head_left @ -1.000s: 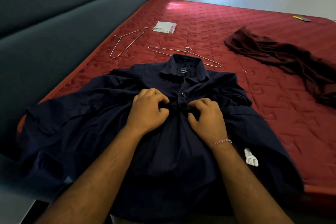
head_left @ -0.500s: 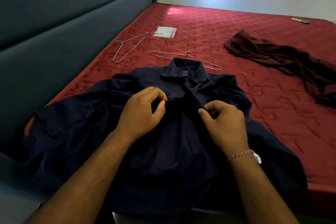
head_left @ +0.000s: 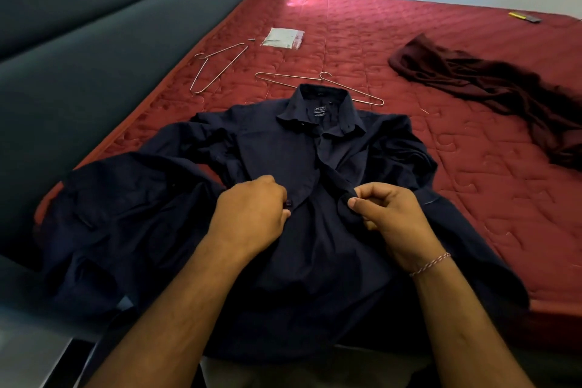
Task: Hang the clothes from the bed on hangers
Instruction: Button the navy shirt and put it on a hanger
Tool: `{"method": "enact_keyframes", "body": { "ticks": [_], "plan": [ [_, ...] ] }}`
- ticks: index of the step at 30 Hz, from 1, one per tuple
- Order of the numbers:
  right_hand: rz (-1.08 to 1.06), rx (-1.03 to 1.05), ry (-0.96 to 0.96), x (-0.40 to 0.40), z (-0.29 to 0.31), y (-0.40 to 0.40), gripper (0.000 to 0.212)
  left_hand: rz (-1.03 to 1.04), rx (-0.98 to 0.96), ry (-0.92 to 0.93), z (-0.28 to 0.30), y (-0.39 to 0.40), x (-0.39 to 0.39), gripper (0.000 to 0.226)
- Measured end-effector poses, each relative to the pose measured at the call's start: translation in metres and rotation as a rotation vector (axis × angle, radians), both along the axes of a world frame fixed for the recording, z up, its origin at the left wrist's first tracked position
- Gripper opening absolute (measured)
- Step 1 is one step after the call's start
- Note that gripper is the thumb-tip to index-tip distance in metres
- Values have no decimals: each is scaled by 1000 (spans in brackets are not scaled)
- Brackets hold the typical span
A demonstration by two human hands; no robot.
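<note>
Both plackets of the navy shirt (head_left: 277,148) have been drawn apart: one is pinched by the left hand (head_left: 252,214), the other by the right hand (head_left: 390,214).

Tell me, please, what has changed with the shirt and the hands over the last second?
The left hand and right hand were close together at the middle of the dark shirt; they have drawn apart, each pinching one front edge, so the shirt front now lies open below the collar. The two wire hangers, the maroon garment and the bed stayed as they were.
</note>
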State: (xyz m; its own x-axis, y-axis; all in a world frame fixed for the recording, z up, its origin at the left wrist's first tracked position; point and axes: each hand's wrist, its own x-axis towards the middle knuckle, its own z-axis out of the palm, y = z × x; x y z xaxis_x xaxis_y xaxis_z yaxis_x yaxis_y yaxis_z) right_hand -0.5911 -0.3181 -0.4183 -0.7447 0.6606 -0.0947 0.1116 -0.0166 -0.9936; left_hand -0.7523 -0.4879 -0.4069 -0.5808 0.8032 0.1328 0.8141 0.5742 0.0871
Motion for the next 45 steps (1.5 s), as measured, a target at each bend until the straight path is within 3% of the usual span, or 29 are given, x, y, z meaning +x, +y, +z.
{"method": "enact_keyframes", "body": {
  "ticks": [9, 14, 18, 20, 24, 32, 39, 45],
  "plan": [
    [-18, 0, 30, 2, -8, 3, 7, 70, 183, -83, -6, 14, 2, 21],
    [-206, -77, 240, -19, 5, -4, 17, 114, 510, -282, -1, 29, 7, 35],
    [-252, -39, 334, -44, 10, -13, 21, 133, 845, -520, 5, 55, 14, 29],
    [-234, 23, 279, -50, 1, -16, 20, 132, 864, -481, -6, 62, 21, 25],
    [-227, 32, 188, -48, -15, -12, 9, 138, 717, -332, -35, 66, 32, 16],
    [-218, 90, 198, -40, -14, -11, 3, 81, 824, -485, -36, 61, 30, 17],
    [-182, -5, 267, -36, -12, -11, 12, 104, 989, -576, -32, 55, 30, 3],
    [-176, 1, 278, -35, -12, -13, 13, 120, 1039, -621, -30, 52, 30, 7]
  ]
}}
